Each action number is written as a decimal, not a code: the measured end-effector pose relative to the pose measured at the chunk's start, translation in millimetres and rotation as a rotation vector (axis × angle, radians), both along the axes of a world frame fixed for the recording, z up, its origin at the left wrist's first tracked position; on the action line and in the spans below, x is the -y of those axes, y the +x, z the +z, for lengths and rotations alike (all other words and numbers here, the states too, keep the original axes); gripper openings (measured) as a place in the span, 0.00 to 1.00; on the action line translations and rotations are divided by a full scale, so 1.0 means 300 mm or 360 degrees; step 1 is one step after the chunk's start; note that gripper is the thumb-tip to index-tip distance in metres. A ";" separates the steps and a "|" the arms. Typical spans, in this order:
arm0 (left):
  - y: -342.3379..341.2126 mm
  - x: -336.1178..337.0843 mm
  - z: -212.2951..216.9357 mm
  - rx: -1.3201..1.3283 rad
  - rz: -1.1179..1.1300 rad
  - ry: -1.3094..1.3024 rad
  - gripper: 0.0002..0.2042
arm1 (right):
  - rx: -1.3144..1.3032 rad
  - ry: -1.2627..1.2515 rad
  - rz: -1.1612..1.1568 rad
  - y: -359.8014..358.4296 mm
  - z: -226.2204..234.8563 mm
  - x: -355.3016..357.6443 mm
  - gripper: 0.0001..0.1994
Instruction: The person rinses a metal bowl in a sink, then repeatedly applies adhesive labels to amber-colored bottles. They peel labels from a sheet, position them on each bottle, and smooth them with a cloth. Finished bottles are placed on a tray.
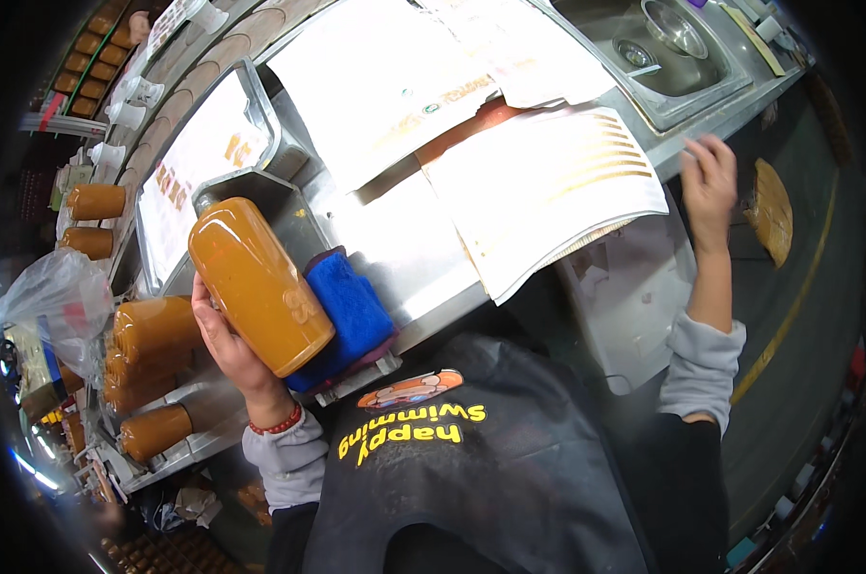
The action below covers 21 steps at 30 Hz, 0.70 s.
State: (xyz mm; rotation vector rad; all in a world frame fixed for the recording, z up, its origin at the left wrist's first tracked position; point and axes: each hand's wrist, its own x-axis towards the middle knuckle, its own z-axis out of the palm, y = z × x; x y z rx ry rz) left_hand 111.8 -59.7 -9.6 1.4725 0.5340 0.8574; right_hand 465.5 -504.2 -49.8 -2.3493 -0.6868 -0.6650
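My left hand (234,356) is wrapped around the lower side of a glossy caramel-brown bottle (259,282). The bottle tilts, its narrow end toward a grey metal tray (280,201) and its wide base toward me. Right beside the base, a folded blue cloth (352,311) lies at the counter's near edge. Off to the right, my right hand (709,187) is in the air with nothing in it, its fingers apart and slightly blurred. It is nearest to a stack of white printed sheets (557,187) with gold stripes.
More white sheets (376,77) cover the metal counter (423,249). A sink (682,86) holding a metal bowl (674,29) sits at the far right. Several brown bottles (155,330) and a clear plastic bag (60,292) stand at left. A white bin (629,297) is under the counter.
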 end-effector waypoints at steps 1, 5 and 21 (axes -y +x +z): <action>0.001 -0.004 -0.001 0.0006 -0.0017 0.0001 0.27 | 0.0150 -0.0173 0.0179 -0.010 0.048 -0.117 0.13; 0.002 0.000 -0.008 0.0028 0.0011 0.0017 0.27 | 0.0317 -0.0450 0.0592 0.036 0.065 -0.426 0.14; -0.015 0.068 0.171 0.0091 -0.0051 0.0662 0.20 | 0.0853 -0.0345 0.1070 -0.122 0.332 -0.606 0.10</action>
